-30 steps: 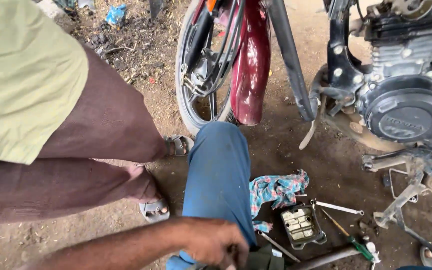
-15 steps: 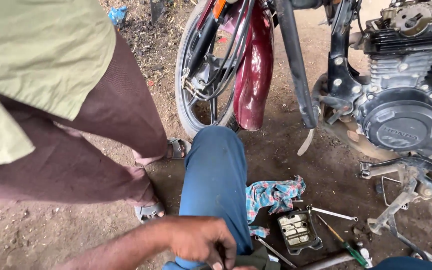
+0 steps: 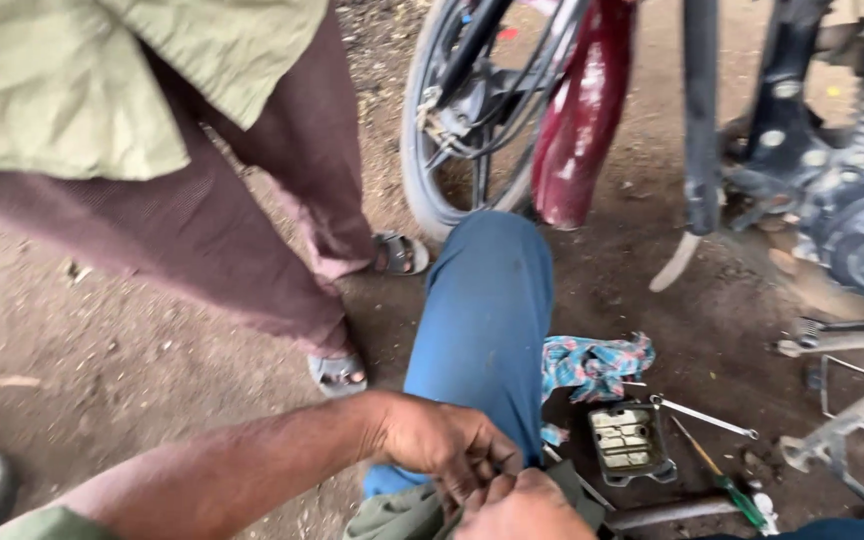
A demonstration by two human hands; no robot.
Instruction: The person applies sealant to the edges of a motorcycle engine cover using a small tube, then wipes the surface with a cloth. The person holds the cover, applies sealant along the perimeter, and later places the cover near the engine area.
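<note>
Bare dirt ground point(image 3: 132, 350) fills the scene. Motorcycle front wheel point(image 3: 432, 150) and red fender point(image 3: 582, 110) stand ahead of you; another person's legs in maroon trousers point(image 3: 212, 230) stand at left, sandalled. Your knee in blue trousers point(image 3: 482, 310) points toward the wheel. Your left hand point(image 3: 442, 445) and right hand point(image 3: 522, 510) meet at the bottom edge, fingers curled shut, pinching an olive cloth point(image 3: 402, 515). Just right of the knee lie a patterned rag point(image 3: 592, 365), a small metal cover point(image 3: 630, 442), a spanner point(image 3: 702, 415) and a green-handled screwdriver point(image 3: 727, 485).
</note>
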